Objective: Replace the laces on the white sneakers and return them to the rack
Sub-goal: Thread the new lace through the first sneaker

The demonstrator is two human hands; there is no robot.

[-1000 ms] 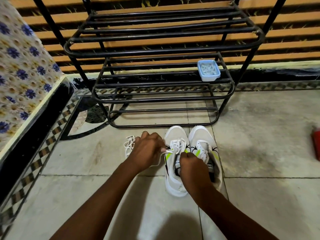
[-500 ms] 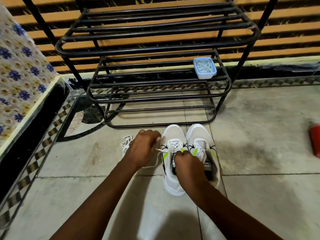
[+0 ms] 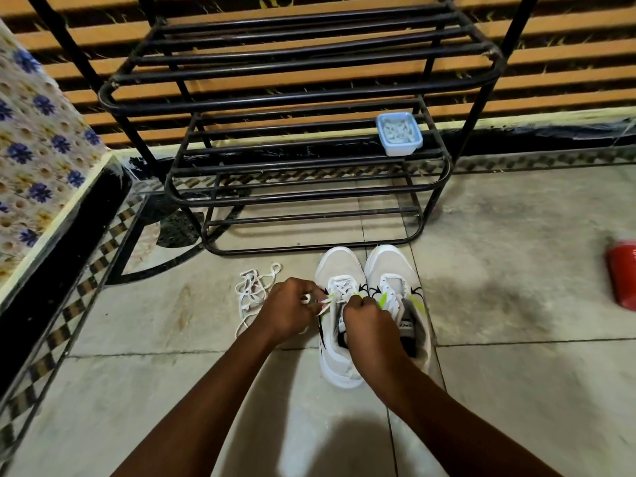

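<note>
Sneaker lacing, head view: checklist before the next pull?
1. Left hand pinches the lace end: ok.
2. Right hand holds the sneaker at its opening: ok.
3. Top eyelets threaded: cannot tell, the hands cover them.
4. Other sneaker carries a lace: ok.
5. Loose lace lies on the floor beside the left hand, not under the sneakers: ok.
6. Rack stands just behind the sneakers: ok.

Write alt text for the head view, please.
The left hand and right hand hold the lace on one white sneaker of a pair on the floor. A loose lace lies beside, a black rack behind.
</note>
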